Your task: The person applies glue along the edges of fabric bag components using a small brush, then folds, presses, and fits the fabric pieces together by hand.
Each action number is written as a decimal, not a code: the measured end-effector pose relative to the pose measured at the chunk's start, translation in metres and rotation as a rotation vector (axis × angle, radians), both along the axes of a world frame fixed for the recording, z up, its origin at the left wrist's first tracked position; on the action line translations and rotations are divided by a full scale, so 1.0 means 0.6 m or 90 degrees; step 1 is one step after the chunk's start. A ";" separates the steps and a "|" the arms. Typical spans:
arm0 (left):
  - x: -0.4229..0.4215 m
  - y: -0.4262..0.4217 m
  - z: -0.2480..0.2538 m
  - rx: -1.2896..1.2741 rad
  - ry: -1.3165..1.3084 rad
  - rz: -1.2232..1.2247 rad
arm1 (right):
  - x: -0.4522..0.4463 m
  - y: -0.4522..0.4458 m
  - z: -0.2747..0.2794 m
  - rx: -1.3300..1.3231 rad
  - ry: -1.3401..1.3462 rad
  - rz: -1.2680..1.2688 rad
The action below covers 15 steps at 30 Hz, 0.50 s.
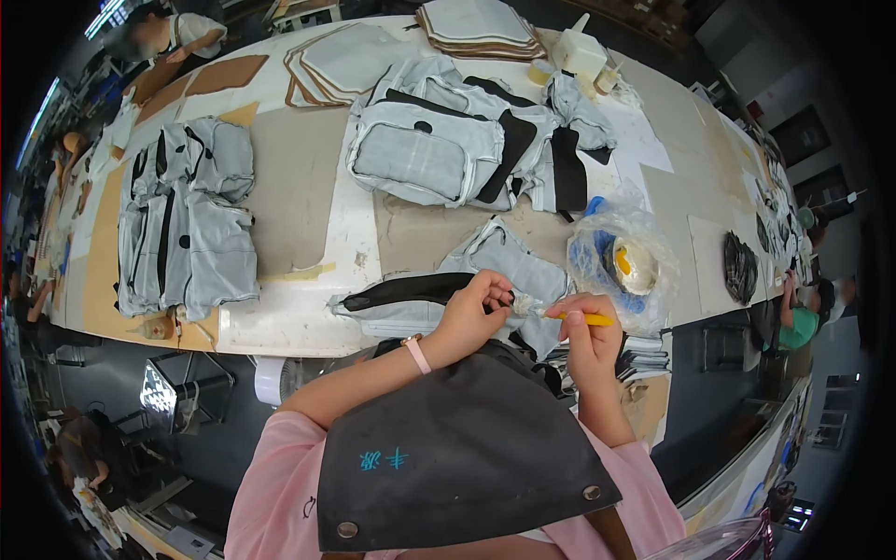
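My left hand [476, 313] has its fingers curled over the edge of a pale grey bag piece [397, 313] with a black strip along it. In my right hand [593, 345] is a thin yellow-handled tool [597, 319]. Its tip points left toward the pinched spot and is too small to make out. Both hands are close together at the table's near edge. Just behind them lies another pale grey panel [513, 252]. To the right of that, a round container [635, 271] with something yellow in it sits in a clear plastic bag [586, 245].
Pale grey bag bodies with black parts lie at the middle back [411, 149] and left [187, 252] of the worktable [280, 331]. Stacked panels [481, 28] and a white container [579, 53] stand at the far edge. Other people work at the sides.
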<state>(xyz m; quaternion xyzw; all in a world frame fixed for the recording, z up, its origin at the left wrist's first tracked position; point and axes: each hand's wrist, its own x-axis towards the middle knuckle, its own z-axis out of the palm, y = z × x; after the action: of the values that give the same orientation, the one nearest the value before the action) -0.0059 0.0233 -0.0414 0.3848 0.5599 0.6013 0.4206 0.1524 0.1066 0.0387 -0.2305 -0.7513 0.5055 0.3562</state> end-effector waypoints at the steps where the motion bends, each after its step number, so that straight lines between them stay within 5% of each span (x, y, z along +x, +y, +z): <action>1: -0.001 -0.001 0.003 -0.010 -0.007 -0.010 | 0.005 0.003 -0.001 0.011 -0.008 0.005; 4: -0.005 -0.001 0.007 -0.015 -0.023 -0.017 | 0.015 0.002 0.021 -0.130 0.041 -0.027; 7: -0.005 0.001 0.003 0.000 -0.030 -0.016 | 0.004 0.000 0.022 -0.102 0.215 -0.076; 11: -0.005 0.000 0.000 0.019 -0.049 0.005 | -0.005 -0.005 -0.002 -0.141 0.040 -0.026; 15: -0.008 -0.003 0.004 0.007 -0.069 -0.004 | 0.002 0.013 0.026 -0.124 0.153 -0.080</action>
<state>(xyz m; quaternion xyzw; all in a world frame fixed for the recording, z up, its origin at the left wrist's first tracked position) -0.0105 0.0215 -0.0390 0.3558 0.5319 0.6230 0.4499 0.1538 0.1143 0.0546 -0.2484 -0.6350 0.5766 0.4500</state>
